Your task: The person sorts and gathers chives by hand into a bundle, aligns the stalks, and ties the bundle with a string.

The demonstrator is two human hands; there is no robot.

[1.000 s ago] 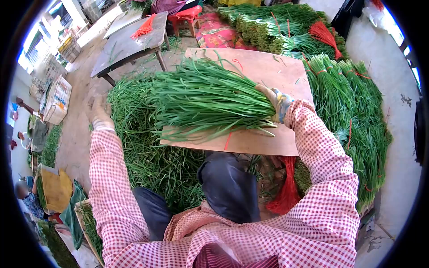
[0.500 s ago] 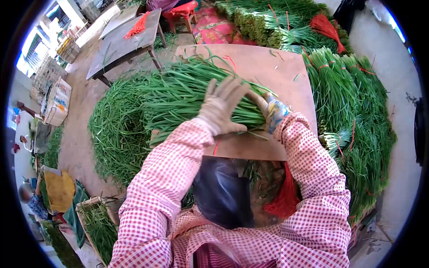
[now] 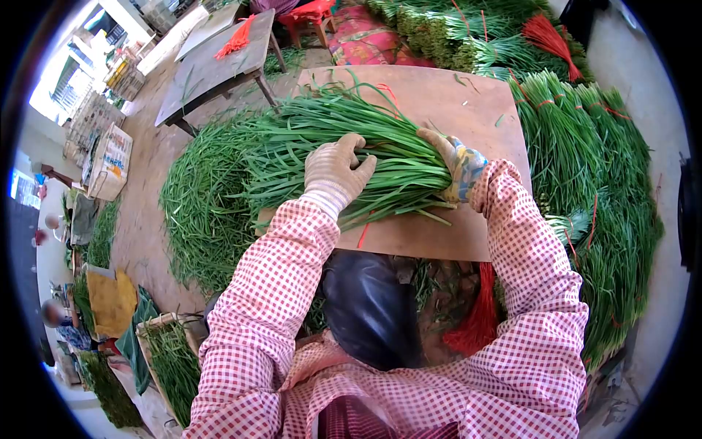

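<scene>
A loose heap of long green garlic chives (image 3: 395, 157) lies across a brown board (image 3: 482, 95), leaf tips to the left and stalk ends to the right. My left hand (image 3: 336, 170), in a beige work glove, rests on top of the leaves with fingers bent and thumb apart from them; nothing shows clearly between them. At the stalk ends, my right hand (image 3: 459, 170), in a glove with a blue and yellow patterned back, curls round the chives. Red ties (image 3: 389, 96) lie on the board, one poking out beneath the heap near its front edge.
A big pile of chives (image 3: 208, 201) adjoins the board on the left. Tied bundles (image 3: 585, 161) are stacked to the right, with red ties (image 3: 547, 40) on those behind. More red ties (image 3: 475, 314) hang below the board. A dark table (image 3: 219, 69) stands at the back left.
My left hand has moved left along the chives, and its spread fingers have bent. My right hand stays at the stalk ends. The view has shifted slightly.
</scene>
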